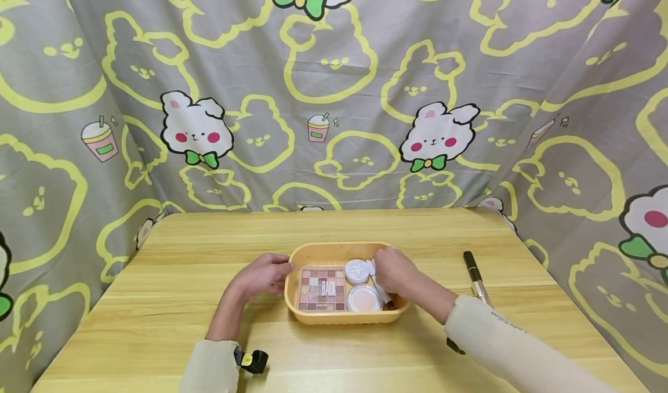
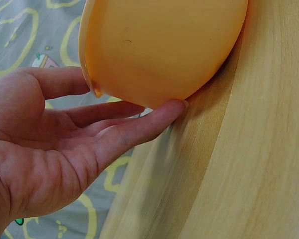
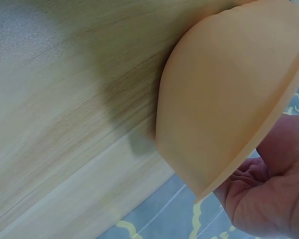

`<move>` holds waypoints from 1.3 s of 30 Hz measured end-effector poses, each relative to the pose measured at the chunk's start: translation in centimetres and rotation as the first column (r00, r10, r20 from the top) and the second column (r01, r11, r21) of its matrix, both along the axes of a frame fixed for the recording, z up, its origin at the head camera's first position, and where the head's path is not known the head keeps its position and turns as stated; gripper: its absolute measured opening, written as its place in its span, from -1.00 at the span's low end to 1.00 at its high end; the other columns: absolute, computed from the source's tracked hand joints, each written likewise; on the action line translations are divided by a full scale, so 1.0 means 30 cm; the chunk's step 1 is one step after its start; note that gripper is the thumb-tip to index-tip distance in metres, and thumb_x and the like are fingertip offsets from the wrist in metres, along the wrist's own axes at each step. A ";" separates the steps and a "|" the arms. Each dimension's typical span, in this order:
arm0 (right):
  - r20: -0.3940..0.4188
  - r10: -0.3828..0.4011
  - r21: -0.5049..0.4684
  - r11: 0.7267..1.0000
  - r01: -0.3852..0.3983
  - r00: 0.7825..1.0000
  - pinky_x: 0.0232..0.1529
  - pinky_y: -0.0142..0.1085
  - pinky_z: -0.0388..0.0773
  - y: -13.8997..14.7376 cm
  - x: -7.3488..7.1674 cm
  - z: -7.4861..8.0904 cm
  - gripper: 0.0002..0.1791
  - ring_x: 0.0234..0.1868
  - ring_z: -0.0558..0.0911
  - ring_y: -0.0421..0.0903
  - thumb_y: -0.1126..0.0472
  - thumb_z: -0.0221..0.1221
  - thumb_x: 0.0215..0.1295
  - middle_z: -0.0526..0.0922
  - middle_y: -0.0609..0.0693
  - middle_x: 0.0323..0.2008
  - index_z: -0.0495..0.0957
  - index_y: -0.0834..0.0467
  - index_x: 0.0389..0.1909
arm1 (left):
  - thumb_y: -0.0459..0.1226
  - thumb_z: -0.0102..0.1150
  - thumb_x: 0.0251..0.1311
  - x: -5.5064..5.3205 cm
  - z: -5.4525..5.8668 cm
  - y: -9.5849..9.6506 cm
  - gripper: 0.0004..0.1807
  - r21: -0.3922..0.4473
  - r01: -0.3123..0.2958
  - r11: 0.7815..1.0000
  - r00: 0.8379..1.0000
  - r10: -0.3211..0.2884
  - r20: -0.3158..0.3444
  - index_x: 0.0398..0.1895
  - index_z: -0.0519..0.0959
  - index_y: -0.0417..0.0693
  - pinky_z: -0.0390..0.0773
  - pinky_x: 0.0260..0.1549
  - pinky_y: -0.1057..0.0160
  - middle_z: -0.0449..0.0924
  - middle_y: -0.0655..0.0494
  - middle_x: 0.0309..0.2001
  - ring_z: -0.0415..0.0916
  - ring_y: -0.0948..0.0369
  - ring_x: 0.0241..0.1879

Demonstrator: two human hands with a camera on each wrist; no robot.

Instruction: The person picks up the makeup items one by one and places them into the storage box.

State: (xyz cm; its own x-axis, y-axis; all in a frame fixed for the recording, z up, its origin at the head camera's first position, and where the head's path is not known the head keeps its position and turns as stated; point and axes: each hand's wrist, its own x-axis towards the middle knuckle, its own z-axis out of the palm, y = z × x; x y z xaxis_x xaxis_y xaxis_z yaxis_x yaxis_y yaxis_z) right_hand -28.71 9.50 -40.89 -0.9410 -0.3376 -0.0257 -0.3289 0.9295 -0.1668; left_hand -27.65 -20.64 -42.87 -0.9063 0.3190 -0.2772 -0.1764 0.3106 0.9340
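A yellow plastic basket [image 1: 347,318] stands on the wooden table. In it lie an eyeshadow palette [image 1: 322,289], a white round case with a star-like lid [image 1: 357,270], a round compact with a pale pink face [image 1: 364,298] and a slim white tube [image 1: 384,294]. My left hand [image 1: 263,275] holds the basket's left end, thumb at the rim and fingers against the outer wall, as the left wrist view shows. My right hand [image 1: 395,272] reaches over the right end into the basket with bent fingers, beside the white tube. Its fingertips are hidden, so any grip there is unclear.
To the right of the basket lies a black-and-silver cosmetic tube [image 1: 474,269], partly behind the right sleeve [image 1: 501,335]. A patterned grey curtain [image 1: 334,120] surrounds the table's back and sides. The wooden table [image 1: 209,248] extends around the basket.
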 end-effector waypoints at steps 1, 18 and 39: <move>0.002 -0.002 0.002 1.000 0.002 1.000 -0.54 -0.32 0.52 -0.001 0.000 0.001 -0.80 -0.52 0.50 -0.08 0.44 0.22 0.20 0.51 0.07 -0.57 0.51 0.24 -0.59 | -0.22 -0.09 0.52 0.000 0.000 0.000 -0.45 0.000 0.000 1.000 1.000 0.000 0.000 0.39 0.31 -0.47 0.70 0.01 0.00 0.54 -0.33 0.24 0.57 -0.11 0.21; 0.015 -0.013 0.019 1.000 0.013 1.000 -0.54 -0.33 0.54 -0.011 -0.005 0.008 -0.76 -0.52 0.52 -0.08 0.44 0.19 0.18 0.51 0.05 -0.59 0.50 0.20 -0.65 | -0.23 -0.08 0.52 0.002 0.004 0.000 -0.46 0.006 0.008 1.000 1.000 -0.008 -0.010 0.36 0.32 -0.51 0.71 -0.03 0.03 0.57 -0.34 0.18 0.62 -0.04 0.12; 0.076 -0.043 0.011 0.999 0.042 0.996 -0.60 -0.38 0.49 -0.015 -0.005 0.009 -0.78 -0.55 0.52 -0.09 0.45 0.18 0.22 0.50 0.06 -0.58 0.52 0.22 -0.60 | -0.23 -0.07 0.52 0.003 -0.002 0.005 -0.47 -0.018 -0.023 1.000 1.000 0.023 -0.006 0.37 0.34 -0.46 0.71 -0.03 0.03 0.60 -0.28 0.17 0.63 -0.02 0.10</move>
